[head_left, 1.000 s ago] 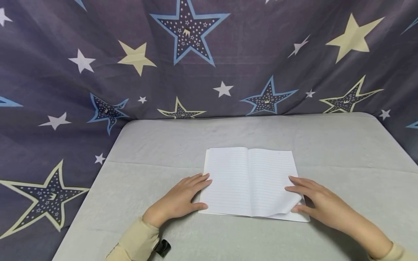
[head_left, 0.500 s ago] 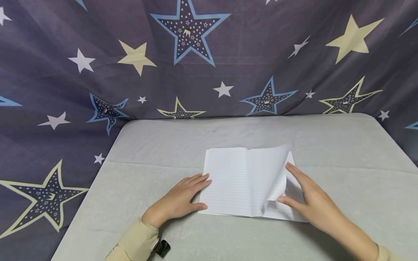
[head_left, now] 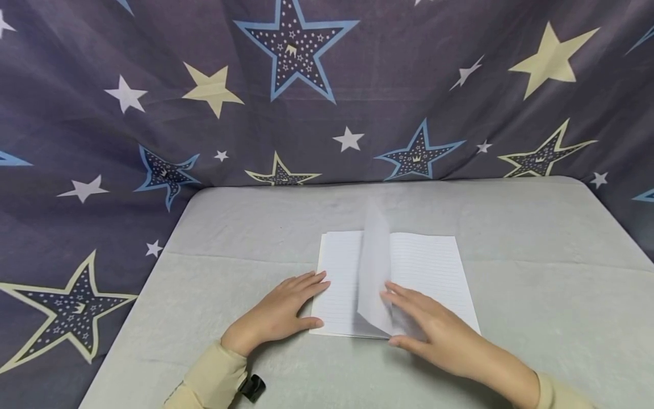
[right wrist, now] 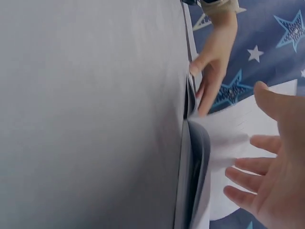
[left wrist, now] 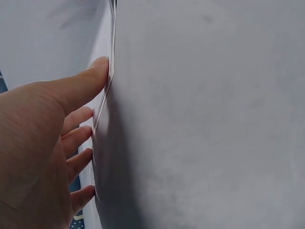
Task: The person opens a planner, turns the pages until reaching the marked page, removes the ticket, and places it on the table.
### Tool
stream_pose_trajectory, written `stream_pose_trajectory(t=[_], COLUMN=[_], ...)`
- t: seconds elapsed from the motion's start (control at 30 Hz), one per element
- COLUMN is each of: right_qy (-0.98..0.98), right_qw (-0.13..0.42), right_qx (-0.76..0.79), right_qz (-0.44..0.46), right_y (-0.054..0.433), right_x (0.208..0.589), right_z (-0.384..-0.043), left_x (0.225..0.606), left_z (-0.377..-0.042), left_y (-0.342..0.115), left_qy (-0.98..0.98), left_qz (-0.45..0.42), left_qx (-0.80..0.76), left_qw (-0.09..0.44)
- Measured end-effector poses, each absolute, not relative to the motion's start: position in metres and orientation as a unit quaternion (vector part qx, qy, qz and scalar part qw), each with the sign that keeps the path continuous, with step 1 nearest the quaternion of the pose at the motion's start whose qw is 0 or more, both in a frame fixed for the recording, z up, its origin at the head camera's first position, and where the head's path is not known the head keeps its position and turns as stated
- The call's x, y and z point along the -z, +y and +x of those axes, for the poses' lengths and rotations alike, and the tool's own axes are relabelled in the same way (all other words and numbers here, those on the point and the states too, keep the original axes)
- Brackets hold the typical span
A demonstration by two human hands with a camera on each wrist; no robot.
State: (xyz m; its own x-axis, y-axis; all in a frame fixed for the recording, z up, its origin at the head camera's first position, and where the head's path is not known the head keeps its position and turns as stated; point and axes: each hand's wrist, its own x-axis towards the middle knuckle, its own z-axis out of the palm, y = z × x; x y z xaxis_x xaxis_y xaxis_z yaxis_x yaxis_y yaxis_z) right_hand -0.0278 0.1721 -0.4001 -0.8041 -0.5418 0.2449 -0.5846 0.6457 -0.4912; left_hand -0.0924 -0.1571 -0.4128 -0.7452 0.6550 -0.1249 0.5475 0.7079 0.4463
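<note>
An open notebook [head_left: 431, 261] with lined white pages lies on the grey-covered table. One page [head_left: 375, 272] stands nearly upright along the spine, its free edge leaning left. My right hand [head_left: 434, 326] is beside that page, fingers extended with the fingertips at its right face. In the right wrist view the fingers [right wrist: 248, 179] are spread against the raised page [right wrist: 228, 143], not curled round it. My left hand [head_left: 281, 312] rests at the notebook's left edge, fingertips on the page margin. The left wrist view shows its thumb and relaxed fingers [left wrist: 78, 140] along that edge.
The table [head_left: 255, 227] has a pale grey fabric cover. Behind and to the left hangs a dark curtain [head_left: 398, 85] printed with stars. A black strap piece [head_left: 252, 388] sits by the left sleeve [head_left: 212, 375].
The right hand has moved left from the notebook's right edge, lifting the right page and swinging it up over the spine. The left hand has stayed in place.
</note>
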Motion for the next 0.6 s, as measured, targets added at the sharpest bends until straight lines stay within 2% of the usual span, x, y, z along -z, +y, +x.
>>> stream_pose_trajectory(t=[0.27,0.6], right_qy=[-0.897,-0.892], right_qw=[-0.030,-0.029], right_qx=[-0.256,-0.240], right_qz=[0.359,0.383], right_y=[0.165,0.164], right_x=[0.403,0.406], right_z=[-0.024,-0.022], left_x=[0.407,0.401], left_z=[-0.096,-0.096], left_y=[-0.167,-0.164], left_qy=[0.921,0.928], left_qz=[0.317,0.295], left_qx=[-0.192,-0.200], left_qw=[0.122,0.104])
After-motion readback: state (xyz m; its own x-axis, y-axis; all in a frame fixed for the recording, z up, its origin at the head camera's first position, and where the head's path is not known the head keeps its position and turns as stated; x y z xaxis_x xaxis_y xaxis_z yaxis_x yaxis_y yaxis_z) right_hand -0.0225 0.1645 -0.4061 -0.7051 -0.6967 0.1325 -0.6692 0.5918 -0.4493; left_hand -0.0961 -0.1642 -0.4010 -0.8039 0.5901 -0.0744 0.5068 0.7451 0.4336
